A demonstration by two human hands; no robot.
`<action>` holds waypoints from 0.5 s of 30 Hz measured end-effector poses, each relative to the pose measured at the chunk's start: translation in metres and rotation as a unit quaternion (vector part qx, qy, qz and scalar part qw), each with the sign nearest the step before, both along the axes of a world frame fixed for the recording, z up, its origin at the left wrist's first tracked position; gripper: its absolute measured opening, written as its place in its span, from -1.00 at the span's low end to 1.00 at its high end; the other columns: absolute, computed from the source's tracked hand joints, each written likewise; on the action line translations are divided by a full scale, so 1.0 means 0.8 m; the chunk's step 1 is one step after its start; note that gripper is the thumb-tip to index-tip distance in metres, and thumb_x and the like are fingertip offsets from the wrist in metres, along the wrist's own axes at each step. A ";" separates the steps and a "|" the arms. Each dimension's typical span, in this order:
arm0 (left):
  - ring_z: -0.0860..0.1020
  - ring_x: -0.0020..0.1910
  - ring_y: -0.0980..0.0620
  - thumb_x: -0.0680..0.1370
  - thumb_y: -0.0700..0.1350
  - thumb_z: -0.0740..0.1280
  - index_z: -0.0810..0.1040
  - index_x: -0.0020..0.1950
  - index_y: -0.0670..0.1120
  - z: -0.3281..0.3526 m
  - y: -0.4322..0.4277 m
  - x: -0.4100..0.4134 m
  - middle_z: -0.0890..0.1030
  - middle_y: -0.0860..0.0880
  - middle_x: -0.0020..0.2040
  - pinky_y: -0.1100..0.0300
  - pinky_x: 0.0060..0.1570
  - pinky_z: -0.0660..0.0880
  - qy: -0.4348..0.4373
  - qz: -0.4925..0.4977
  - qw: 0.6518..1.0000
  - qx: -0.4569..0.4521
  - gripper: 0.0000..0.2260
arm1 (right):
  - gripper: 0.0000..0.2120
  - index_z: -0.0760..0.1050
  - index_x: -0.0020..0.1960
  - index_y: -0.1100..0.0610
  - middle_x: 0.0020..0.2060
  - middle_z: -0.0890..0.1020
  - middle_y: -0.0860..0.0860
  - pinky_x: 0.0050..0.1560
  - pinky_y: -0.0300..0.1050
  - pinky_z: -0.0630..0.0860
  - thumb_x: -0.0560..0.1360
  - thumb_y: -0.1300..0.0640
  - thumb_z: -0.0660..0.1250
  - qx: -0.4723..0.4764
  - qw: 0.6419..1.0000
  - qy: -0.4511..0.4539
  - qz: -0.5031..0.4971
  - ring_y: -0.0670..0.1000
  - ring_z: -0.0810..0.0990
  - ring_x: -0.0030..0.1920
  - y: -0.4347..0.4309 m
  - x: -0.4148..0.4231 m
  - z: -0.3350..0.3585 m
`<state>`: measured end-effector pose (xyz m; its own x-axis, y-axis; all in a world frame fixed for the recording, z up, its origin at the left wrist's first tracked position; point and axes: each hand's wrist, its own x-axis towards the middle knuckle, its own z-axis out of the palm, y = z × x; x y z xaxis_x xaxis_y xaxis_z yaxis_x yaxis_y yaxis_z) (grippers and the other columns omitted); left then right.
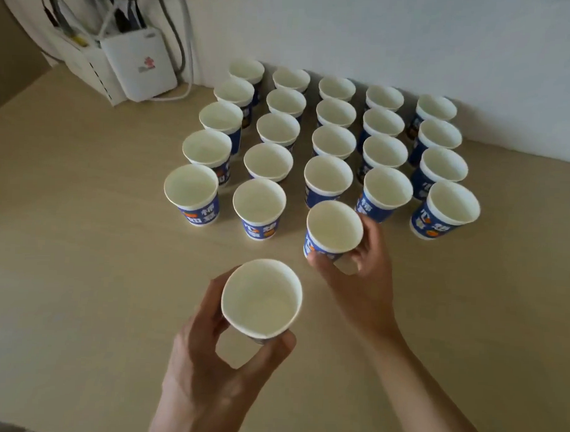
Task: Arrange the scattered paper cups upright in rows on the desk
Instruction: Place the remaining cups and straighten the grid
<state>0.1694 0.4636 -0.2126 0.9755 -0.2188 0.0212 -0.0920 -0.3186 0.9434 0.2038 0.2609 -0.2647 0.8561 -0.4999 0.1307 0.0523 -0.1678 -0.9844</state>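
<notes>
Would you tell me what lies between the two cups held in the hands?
Only a bare strip of desk separates the left-hand cup from the right-hand cup, shown in the head view.

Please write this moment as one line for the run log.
left hand: grips near cup | right hand: grips far cup at middle column's front | standing cups: upright on desk

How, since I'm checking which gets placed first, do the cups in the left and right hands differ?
The left hand holds the left cup well short of the rows; the right hand holds the right cup at the middle column's front. The left cup's rim looks squeezed, its print hidden; the right cup's rim is round, blue print showing. Both are empty, mouth up.
</notes>
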 end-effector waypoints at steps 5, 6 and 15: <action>0.66 0.08 0.21 0.22 0.13 0.52 0.53 0.24 0.27 -0.012 0.001 -0.002 0.69 0.20 0.12 0.48 0.00 0.49 0.008 0.001 1.000 -0.027 -0.42 | -0.41 0.47 0.29 0.00 0.12 0.65 -0.14 0.03 -0.11 0.61 0.31 0.16 0.59 -0.003 1.000 -0.009 -0.001 -0.04 0.67 0.07 -0.004 0.010 -0.012; 0.67 0.07 0.21 0.22 0.12 0.52 0.54 0.24 0.27 -0.014 0.001 -0.003 0.69 0.19 0.11 0.48 0.01 0.49 0.013 0.000 0.999 -0.032 -0.42 | -0.41 0.47 0.29 0.00 0.11 0.66 -0.15 0.01 -0.14 0.61 0.31 0.17 0.59 -0.005 1.000 -0.010 0.001 -0.04 0.67 0.07 -0.004 0.012 -0.014; 0.68 -0.02 0.18 0.23 0.12 0.53 0.55 0.23 0.24 -0.011 0.000 0.004 0.70 0.16 0.06 0.49 -0.02 0.49 0.019 -0.007 0.999 -0.044 -0.44 | -0.46 0.49 0.23 -0.04 0.06 0.67 -0.20 -0.02 -0.22 0.61 0.33 0.22 0.59 -0.045 0.999 -0.007 -0.010 -0.11 0.67 0.02 -0.001 0.025 -0.022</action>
<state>0.1725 0.4640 -0.2218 0.9728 -0.2315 0.0049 -0.0605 -0.2336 0.9705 0.2240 0.2604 -0.2825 0.8435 -0.5033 0.1876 0.0615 -0.2565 -0.9646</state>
